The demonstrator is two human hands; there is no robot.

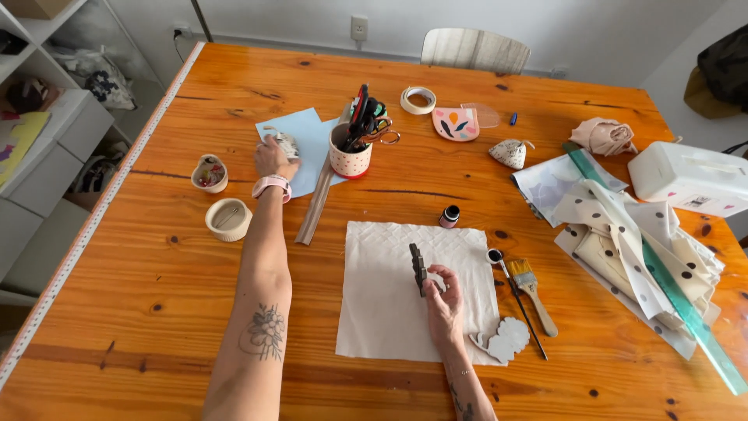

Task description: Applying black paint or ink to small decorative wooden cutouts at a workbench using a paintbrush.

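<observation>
Right hand [444,300] pinched a dark block [418,267] upright over the cream cloth [389,312]. Left hand [273,156], well apart, closed on a small patterned object [288,144] upon pale-blue paper [312,136]. White box [689,178] far right.

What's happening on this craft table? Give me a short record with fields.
Surface: wooden table
Left hand: reaching onto pale blue paper, on a small patterned object
Right hand: holding a small dark flat piece upright over the white cloth
Beside cloth: paintbrush, small paint bottle
Behind: spotted cup of scissors, tape roll
</observation>
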